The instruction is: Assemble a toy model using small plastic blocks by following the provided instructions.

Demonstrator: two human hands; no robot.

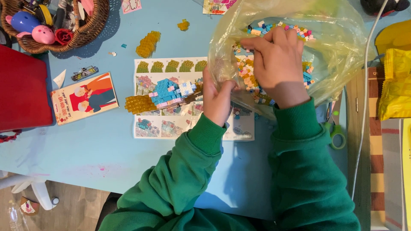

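Digging for a piece: the right hand [276, 64] sits inside the clear plastic bag [338, 38], fingers curled into the loose small bricks [252, 81], while the left hand [218, 100] pinches the bag's edge. Next calls for one brick, matched to the instruction sheet [171, 128].

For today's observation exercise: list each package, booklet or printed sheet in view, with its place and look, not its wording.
Clear plastic bag: upper right, holds small coloured bricks.
Instruction sheet: table centre, white, pictured steps.
Small book: left, orange-red cover.
Yellow packets: right edge.
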